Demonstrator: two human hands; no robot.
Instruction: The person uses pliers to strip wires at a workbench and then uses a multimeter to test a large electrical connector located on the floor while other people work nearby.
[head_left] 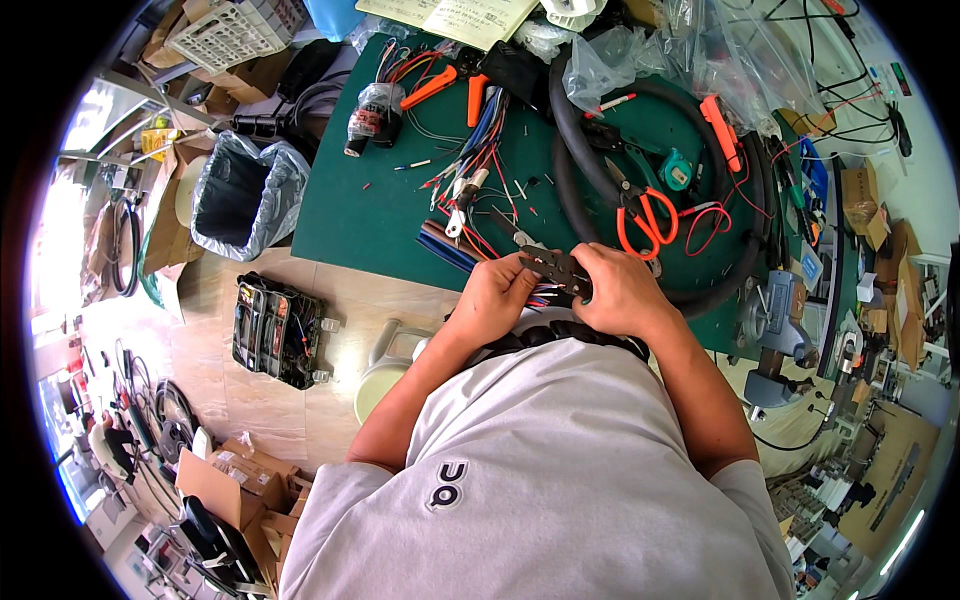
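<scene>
Near the front edge of the green bench (pixel 370 230), my right hand (pixel 610 288) grips a dark metal hand tool (pixel 553 270), apparently a wire stripper or crimper. My left hand (pixel 492 295) is closed beside the tool's jaws, its fingertips at a bundle of thin colored wires (pixel 540 298); exactly what it pinches is partly hidden. Just beyond my hands lie thick blue and brown cables (pixel 445 245), white-ended lugs (pixel 462 205) and a loose fan of thin wires (pixel 485 150). Orange-handled scissors (pixel 650 222) and a teal tape measure (pixel 676 170) rest to the right.
A thick black hose (pixel 575 120) loops across the bench beside an orange meter (pixel 720 130). A bench vise (pixel 775 335) sits at the right. A lined bin (pixel 245 195), an open toolbox (pixel 275 330), a stool (pixel 380 395) and cardboard boxes (pixel 235 480) stand at the left.
</scene>
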